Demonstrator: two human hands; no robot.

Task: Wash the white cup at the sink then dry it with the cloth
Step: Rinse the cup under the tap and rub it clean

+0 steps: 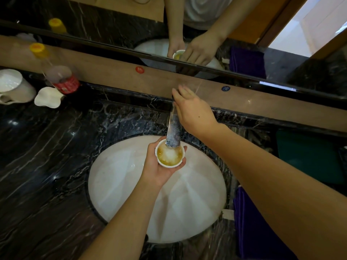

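Rinsing stage: left hand (pixel 159 166) cups the white cup (pixel 170 155) right under the faucet (pixel 173 128), over the sink (pixel 131 194). Right hand (pixel 191 109) rests open on the faucet's top. I'd swirl out that brownish residue; purple cloth (pixel 253 222) waits right of the faucet.

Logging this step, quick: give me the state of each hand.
Left hand: closed around the white cup, under the tap.
Right hand: open, holding nothing, resting on the tap.

Two bare forearms in shot, no sleeves down to the wrists, left hand (pixel 159 166) bare, right hand (pixel 193 111) bare, small dark mole on its back, no rings, no watch
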